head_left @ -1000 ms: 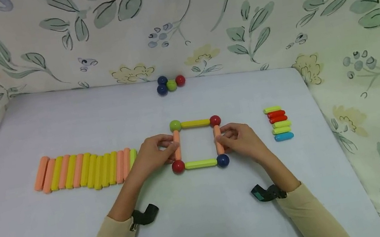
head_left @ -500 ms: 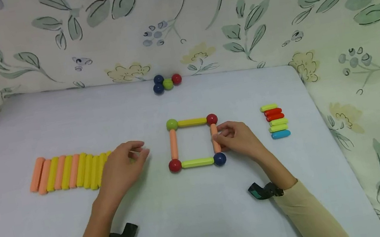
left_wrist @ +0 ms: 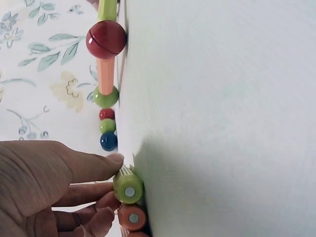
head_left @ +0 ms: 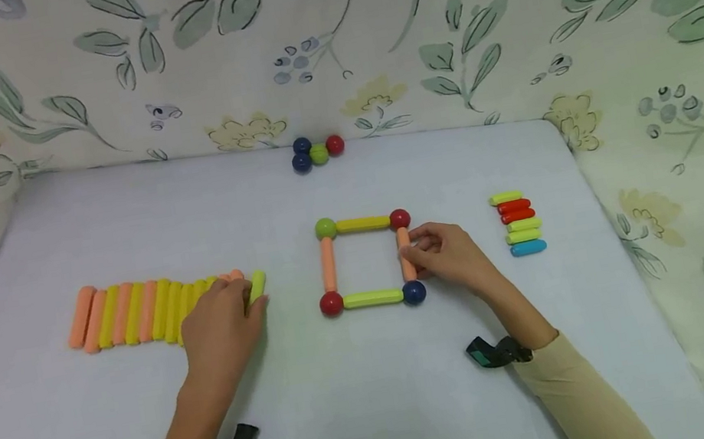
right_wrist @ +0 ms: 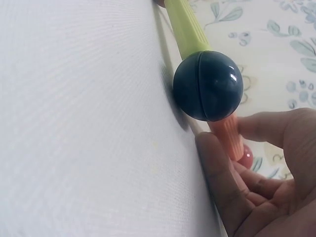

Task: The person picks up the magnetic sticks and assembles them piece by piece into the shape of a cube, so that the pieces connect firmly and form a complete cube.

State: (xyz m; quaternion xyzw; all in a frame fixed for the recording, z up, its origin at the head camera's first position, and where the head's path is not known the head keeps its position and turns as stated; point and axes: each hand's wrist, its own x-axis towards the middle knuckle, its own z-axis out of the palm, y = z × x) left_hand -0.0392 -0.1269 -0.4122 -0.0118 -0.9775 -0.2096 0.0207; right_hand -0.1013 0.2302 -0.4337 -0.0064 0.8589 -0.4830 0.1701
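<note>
My left hand (head_left: 220,331) is closed narrowly on a light green ribbed stick (head_left: 257,285) at the right-hand end of a row. I pinch it between thumb and fingers; in the left wrist view the thumb presses one side of it, near the end with a round silvery inset (left_wrist: 130,191). That end touches the neighbouring orange-peach stick (left_wrist: 132,217). The rest of the row of peach and yellow sticks (head_left: 147,311) runs off to my left, partly hidden under my hand.

My right hand (head_left: 447,256) grips a ribbed peach stick (head_left: 403,238), the right side of a square lying on the white table (head_left: 381,393). Thumb and finger sit narrowly about it, between a glossy dark blue ball (head_left: 414,292) at the near corner and a glossy red ball (head_left: 399,218) at the far one. A yellow stick (head_left: 363,224) makes the far side, a lime-green stick (head_left: 374,298) the near side, a second peach stick (head_left: 328,265) the left. A green ball (head_left: 326,228) and another red ball (head_left: 331,304) hold the left corners.
</note>
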